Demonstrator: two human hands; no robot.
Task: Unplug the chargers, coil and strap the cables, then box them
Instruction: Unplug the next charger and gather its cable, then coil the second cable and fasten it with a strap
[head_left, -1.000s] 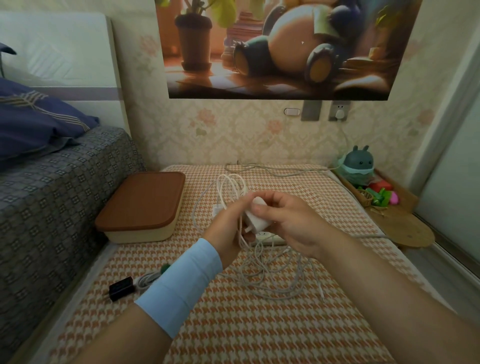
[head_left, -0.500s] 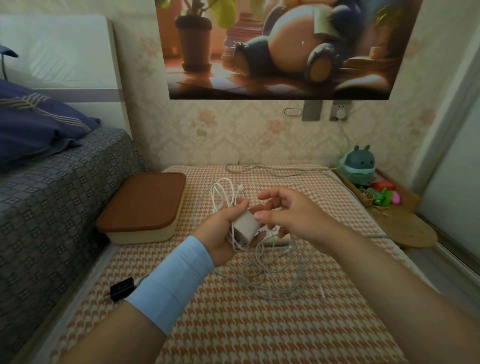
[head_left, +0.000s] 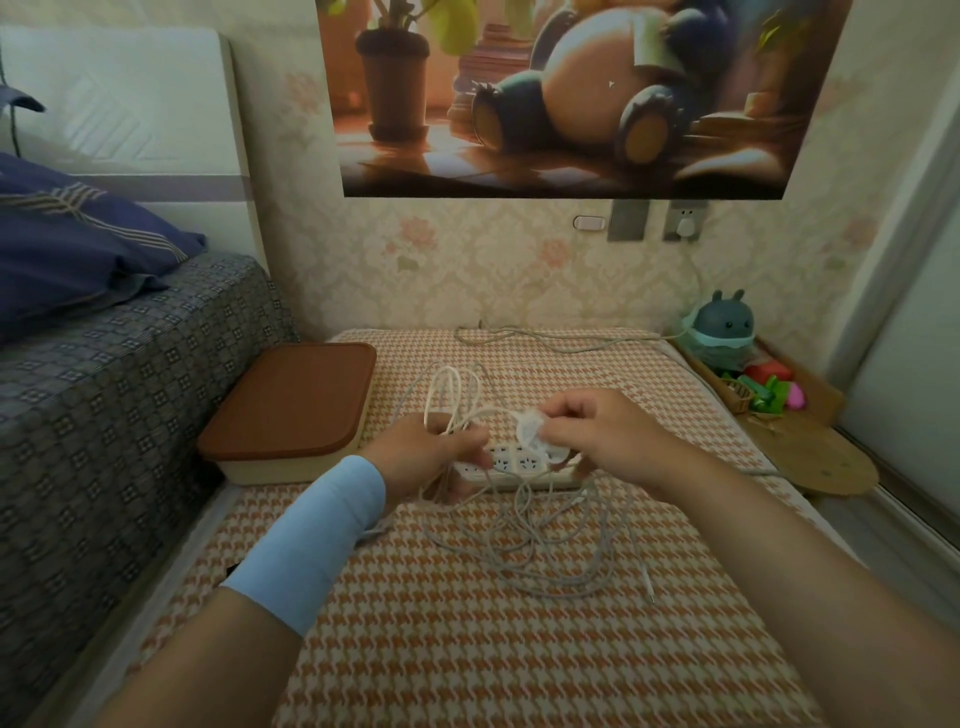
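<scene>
My left hand grips several loops of white cable that stand up above its fingers. My right hand pinches a small white charger, which looks blurred, just right of the loops. The cable runs from the loops to the charger. Below both hands lies a white power strip on the houndstooth mat. More white cable sprawls in a loose tangle on the mat in front of the strip. A cream box with a closed brown lid sits to the left.
A bed borders the mat on the left. A grey cord lies along the back, and a white plug sits in the wall socket. At the right are a round toy, small toys and a wooden board.
The charger has passed from my left hand to my right. The hands have drawn apart and dropped lower, uncovering the power strip between them.
</scene>
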